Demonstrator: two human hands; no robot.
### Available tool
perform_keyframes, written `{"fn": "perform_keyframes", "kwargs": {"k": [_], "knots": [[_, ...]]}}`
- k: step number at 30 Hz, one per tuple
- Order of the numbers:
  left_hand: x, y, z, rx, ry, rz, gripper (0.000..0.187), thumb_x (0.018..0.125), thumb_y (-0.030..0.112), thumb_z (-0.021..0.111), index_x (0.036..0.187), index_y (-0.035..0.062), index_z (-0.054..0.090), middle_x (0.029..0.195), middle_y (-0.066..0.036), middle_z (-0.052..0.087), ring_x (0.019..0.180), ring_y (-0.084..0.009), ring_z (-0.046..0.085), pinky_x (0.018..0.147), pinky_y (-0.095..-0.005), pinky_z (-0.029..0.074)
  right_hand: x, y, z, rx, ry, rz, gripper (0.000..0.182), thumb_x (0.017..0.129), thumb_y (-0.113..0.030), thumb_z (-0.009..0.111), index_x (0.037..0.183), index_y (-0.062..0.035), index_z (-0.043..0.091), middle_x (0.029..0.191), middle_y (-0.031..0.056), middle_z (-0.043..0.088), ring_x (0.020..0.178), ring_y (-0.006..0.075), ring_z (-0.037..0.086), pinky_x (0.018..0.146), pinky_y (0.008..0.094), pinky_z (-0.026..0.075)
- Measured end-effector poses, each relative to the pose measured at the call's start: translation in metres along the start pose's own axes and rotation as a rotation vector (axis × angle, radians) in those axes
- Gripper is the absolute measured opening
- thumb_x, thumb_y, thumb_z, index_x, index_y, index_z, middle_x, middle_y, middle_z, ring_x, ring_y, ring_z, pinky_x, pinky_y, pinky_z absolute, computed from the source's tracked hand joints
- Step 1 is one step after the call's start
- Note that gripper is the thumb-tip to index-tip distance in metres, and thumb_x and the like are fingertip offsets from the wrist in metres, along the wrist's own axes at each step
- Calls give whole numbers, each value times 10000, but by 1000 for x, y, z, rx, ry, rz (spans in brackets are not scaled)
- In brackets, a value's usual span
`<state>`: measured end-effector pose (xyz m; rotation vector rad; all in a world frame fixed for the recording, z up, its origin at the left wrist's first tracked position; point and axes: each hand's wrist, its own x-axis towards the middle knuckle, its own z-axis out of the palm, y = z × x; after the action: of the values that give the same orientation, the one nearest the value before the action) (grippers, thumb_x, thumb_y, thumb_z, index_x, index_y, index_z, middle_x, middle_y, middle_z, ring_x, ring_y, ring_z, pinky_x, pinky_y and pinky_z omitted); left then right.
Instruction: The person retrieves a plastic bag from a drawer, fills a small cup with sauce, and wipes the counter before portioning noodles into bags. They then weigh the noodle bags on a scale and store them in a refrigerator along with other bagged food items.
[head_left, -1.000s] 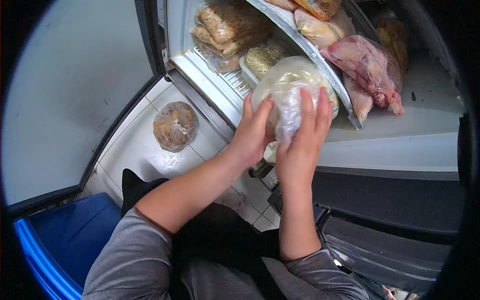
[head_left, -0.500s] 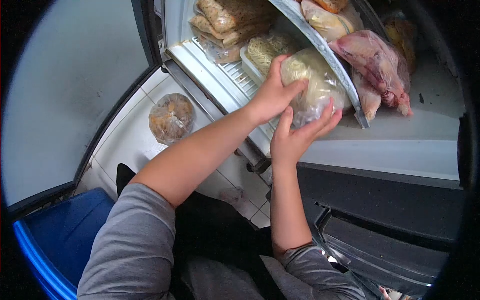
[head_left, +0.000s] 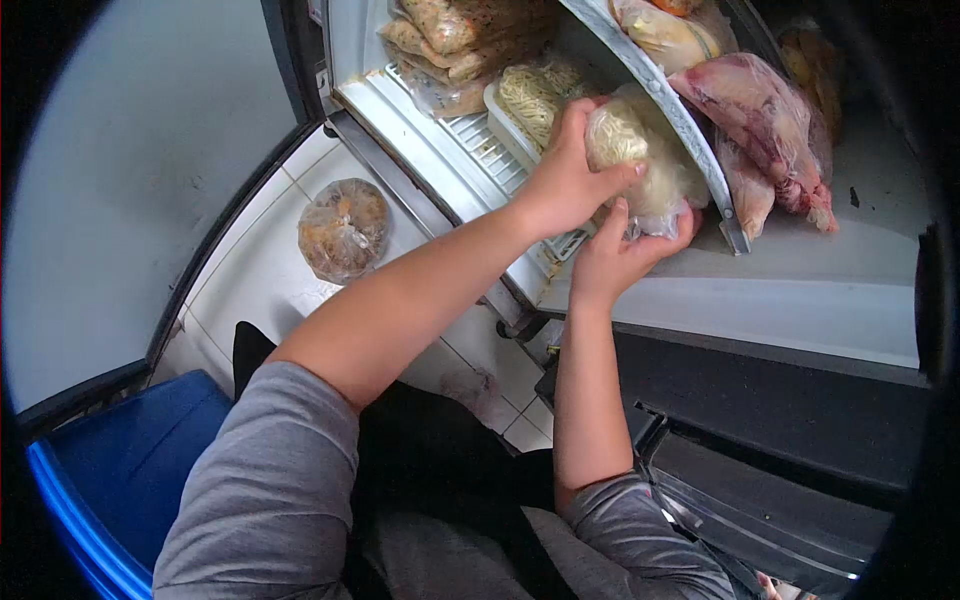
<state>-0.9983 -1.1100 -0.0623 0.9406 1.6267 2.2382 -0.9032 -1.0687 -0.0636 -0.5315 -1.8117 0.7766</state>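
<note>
A clear plastic bag of pale food [head_left: 660, 185] is between my two hands inside the open fridge, beneath a curved shelf edge. My left hand [head_left: 570, 180] grips its near left side, the fingertips partly hidden behind it. Around its lower end my right hand [head_left: 635, 250] is curled, thumb up against the plastic. Just left of the bag, a white tray [head_left: 512, 130] holds stringy, noodle-like food [head_left: 535, 98]. Behind the tray, bags of speckled brownish food [head_left: 465, 45] are stacked on a white wire rack [head_left: 482, 143].
Bagged raw meat [head_left: 750, 115] lies right of the curved shelf edge [head_left: 672, 105]. A tied bag of brown food [head_left: 343, 230] sits on the tiled floor. The open door [head_left: 140, 180] stands at left, above a blue bin [head_left: 130, 470]. A black surface [head_left: 760, 410] is at lower right.
Both hands and the bag have shifted slightly right and down. My right hand's fingers, spread before, are now curled around the bag's lower end.
</note>
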Motion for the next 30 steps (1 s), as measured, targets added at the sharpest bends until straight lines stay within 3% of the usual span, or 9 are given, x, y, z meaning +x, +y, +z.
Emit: {"fn": "perform_keyframes", "kwargs": {"k": [8,10,12,15,17,20,23,25,30], "knots": [[15,33,-5,433,127,201,764,711,275,800,1302,2,400,1153,-213,449,1149,-393,462,998,-426,406,10,8,26,179,16,106,626,914,-98,576,1376,38,177,1382,225,345,1236,288,436,1062,401,345],[27,31,-12,524,46,110,782,707,304,788,1311,-11,406,1222,-248,445,1179,-430,444,1009,-449,400,14,12,34,178,12,143,633,913,-111,583,1376,41,178,1382,235,346,1237,296,439,1062,401,345],[40,27,-23,587,38,132,807,707,320,784,1327,-18,393,1262,-266,433,1200,-447,430,1015,-461,396,19,22,45,24,-17,65,761,876,-171,670,1387,81,164,1398,310,295,1315,379,364,1086,477,311],[64,8,-45,638,0,214,887,707,353,782,1377,-32,345,1347,-307,400,1237,-473,415,1023,-487,392,23,33,60,-205,-42,-48,696,885,-137,630,1373,72,180,1338,281,379,1203,341,465,1051,421,352],[73,9,-53,704,-102,53,941,723,446,766,1412,-21,326,1402,-333,354,1259,-489,415,1048,-472,395,26,26,57,-201,-53,-80,668,882,-144,637,1352,99,231,1307,290,407,1195,345,467,1043,415,356],[73,24,-48,893,-172,15,940,754,526,717,1440,23,317,1423,-271,391,1265,-450,440,1037,-461,409,31,26,53,-195,-128,93,624,895,-189,637,1321,113,298,1247,294,462,1158,342,502,1016,399,383],[78,22,-38,1005,-236,-18,958,746,566,708,1456,45,331,1458,-220,391,1285,-406,441,1045,-426,413,33,42,48,-213,-14,124,535,931,-227,596,1268,119,368,1187,270,517,1077,319,546,966,380,419],[84,19,-29,1001,-325,71,936,749,592,691,1443,53,367,1467,-214,384,1303,-383,432,1056,-414,403,39,42,45,18,109,327,432,965,-222,538,1209,109,407,1169,244,543,1005,286,564,912,371,445],[86,9,-4,868,-360,213,836,754,503,716,1399,53,432,1382,-225,483,1286,-368,448,1069,-407,384,26,36,36,136,134,189,238,963,-107,450,1118,72,433,1156,184,532,1020,233,519,924,355,419]]}}
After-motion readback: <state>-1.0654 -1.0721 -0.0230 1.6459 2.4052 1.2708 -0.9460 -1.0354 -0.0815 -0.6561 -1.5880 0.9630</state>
